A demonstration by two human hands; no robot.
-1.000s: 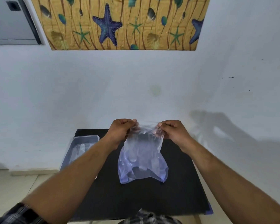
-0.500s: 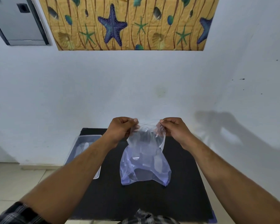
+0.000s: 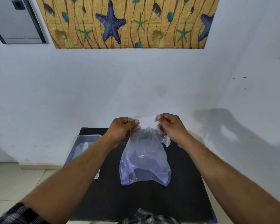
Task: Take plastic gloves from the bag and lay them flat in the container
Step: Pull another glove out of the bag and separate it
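Note:
A clear, bluish plastic bag point(image 3: 144, 160) hangs over the black table point(image 3: 152, 199), held up by its top edge. My left hand point(image 3: 122, 130) pinches the left side of the bag's mouth, and my right hand point(image 3: 171, 126) pinches the right side. Crumpled clear plastic, apparently gloves, shows faintly inside the bag. A clear plastic container point(image 3: 87, 138) stands at the table's left edge, partly hidden by my left forearm; a clear glove point(image 3: 82, 147) lies in it.
A pale wall rises right behind the table, with a starfish-patterned panel point(image 3: 128, 21) and a grey box point(image 3: 14, 20) high up. Tiled floor point(image 3: 14, 180) lies left of the table. My checked shirt shows at the bottom edge.
Both hands still pinch the bag's mouth; they have spread it slightly wider and the bag hangs a little lower. The view has shifted slightly.

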